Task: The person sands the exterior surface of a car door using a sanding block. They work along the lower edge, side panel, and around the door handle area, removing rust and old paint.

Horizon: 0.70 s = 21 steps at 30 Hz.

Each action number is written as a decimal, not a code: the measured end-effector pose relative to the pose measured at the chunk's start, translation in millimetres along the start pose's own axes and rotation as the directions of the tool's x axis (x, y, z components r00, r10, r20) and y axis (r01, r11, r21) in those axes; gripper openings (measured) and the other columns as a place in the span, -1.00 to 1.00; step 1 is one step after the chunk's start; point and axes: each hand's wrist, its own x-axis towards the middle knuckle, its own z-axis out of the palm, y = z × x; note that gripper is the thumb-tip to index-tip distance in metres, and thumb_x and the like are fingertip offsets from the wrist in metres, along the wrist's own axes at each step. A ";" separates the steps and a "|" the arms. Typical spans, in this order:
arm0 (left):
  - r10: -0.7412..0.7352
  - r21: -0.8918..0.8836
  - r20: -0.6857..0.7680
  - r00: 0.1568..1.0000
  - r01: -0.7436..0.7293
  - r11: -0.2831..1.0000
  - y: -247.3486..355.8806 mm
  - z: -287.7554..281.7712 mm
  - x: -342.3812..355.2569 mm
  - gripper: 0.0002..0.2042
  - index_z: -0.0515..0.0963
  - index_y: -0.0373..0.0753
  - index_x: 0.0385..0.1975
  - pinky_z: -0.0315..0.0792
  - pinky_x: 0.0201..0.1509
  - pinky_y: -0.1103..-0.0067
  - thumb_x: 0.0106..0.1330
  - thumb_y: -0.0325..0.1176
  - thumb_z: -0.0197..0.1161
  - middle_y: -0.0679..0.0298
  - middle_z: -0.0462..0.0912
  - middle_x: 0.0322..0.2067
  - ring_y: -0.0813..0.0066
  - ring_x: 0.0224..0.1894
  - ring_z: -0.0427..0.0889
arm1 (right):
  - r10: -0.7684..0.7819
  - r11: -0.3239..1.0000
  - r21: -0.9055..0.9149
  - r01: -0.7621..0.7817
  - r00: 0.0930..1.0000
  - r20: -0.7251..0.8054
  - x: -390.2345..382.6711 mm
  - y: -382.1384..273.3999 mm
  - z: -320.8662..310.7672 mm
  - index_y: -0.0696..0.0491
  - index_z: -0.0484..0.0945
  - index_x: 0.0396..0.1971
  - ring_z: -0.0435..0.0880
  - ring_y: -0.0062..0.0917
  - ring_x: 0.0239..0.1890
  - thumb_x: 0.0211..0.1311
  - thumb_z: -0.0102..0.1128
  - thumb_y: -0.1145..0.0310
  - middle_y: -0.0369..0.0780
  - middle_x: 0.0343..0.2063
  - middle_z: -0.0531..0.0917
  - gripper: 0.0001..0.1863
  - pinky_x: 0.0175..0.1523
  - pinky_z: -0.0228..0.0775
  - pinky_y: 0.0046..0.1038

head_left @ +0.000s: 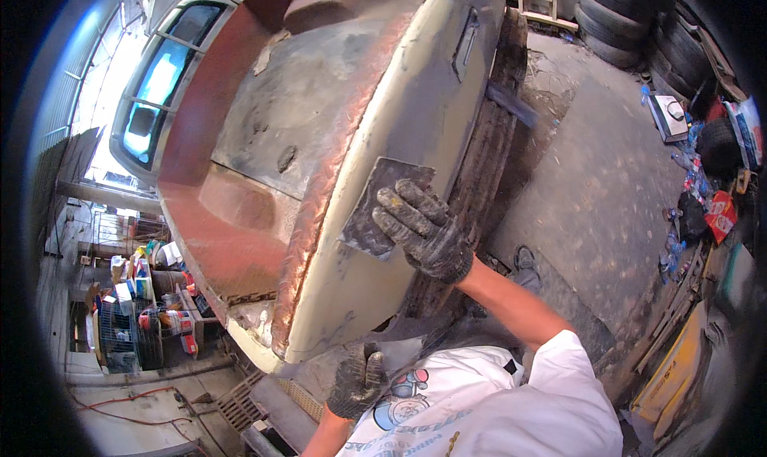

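My right hand (423,232), in a dirty dark work glove, holds a dark grey sheet of sandpaper (369,232) against the cream outer panel (431,109) of a pickup truck bed. Its fingers lie over the sheet's right part; the thumb is hidden. Scuffed grey patches mark the paint around it. Lower down, my gloved left hand (356,383) is raised near the panel's bottom corner, in front of my white shirt. Its fingers point up with the thumb apart, and I see nothing in it. The bed's top edge (339,165) is bare, rusty metal.
Inside the reddish bed lies a worn grey floor (304,105). The truck cab's rear window (164,81) is at the far left. Stacked tyres (611,21) stand at the back right, with litter and a white box (668,117) below. Cluttered shelves (132,321) are at the left.
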 end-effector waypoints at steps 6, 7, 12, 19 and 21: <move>0.090 0.162 -0.018 0.996 -0.086 0.983 -6.9 1.0 -3.1 -0.80 0.45 -0.32 -0.23 0.41 -0.55 0.45 0.50 -0.30 0.01 0.17 0.53 -0.65 0.44 -0.64 0.59 | -0.112 0.993 -0.009 0.115 0.979 0.172 37.0 -10.3 -14.4 -0.08 0.51 0.14 0.36 -0.30 0.32 0.10 0.05 0.32 -0.22 0.22 0.46 -0.48 0.38 0.26 -0.12; 0.083 0.162 -0.023 0.996 -0.078 0.984 -7.2 1.8 -3.4 -0.80 0.45 -0.32 -0.23 0.41 -0.54 0.45 0.50 -0.30 0.01 0.17 0.53 -0.66 0.43 -0.64 0.59 | -0.107 0.994 -0.010 0.111 0.976 0.192 40.1 -10.3 -16.3 -0.08 0.51 0.15 0.36 -0.31 0.32 0.10 0.05 0.32 -0.22 0.22 0.46 -0.48 0.38 0.25 -0.13; 0.128 0.109 -0.016 0.992 -0.126 0.986 -7.9 4.8 -2.4 -0.81 0.46 -0.36 -0.20 0.43 -0.52 0.43 0.47 -0.33 0.05 0.14 0.54 -0.62 0.40 -0.62 0.60 | -0.066 0.996 -0.039 0.076 0.974 0.217 34.5 -2.3 -20.2 -0.04 0.55 0.11 0.43 -0.29 0.26 0.07 0.08 0.39 -0.23 0.19 0.49 -0.50 0.33 0.33 -0.18; 0.601 0.623 0.065 0.796 -0.503 0.599 -19.9 -1.6 -2.3 -0.50 0.41 -0.50 0.10 0.54 -0.35 0.31 0.14 -0.48 0.32 -0.17 0.58 -0.12 0.09 -0.33 0.65 | -0.075 0.997 0.010 0.074 0.987 0.142 -7.4 31.2 10.7 -0.06 0.53 0.14 0.39 -0.29 0.30 0.06 0.06 0.41 -0.25 0.24 0.47 -0.46 0.35 0.29 -0.20; 0.603 0.639 0.107 0.791 -0.519 0.568 -23.6 -3.8 -4.9 -0.38 0.37 -0.51 0.16 0.55 -0.30 0.26 0.03 -0.50 0.37 -0.25 0.53 -0.03 -0.02 -0.27 0.64 | -0.072 0.997 0.032 0.069 0.993 0.090 -16.9 38.9 25.0 -0.05 0.54 0.12 0.42 -0.27 0.28 0.02 0.09 0.46 -0.23 0.22 0.48 -0.45 0.34 0.30 -0.19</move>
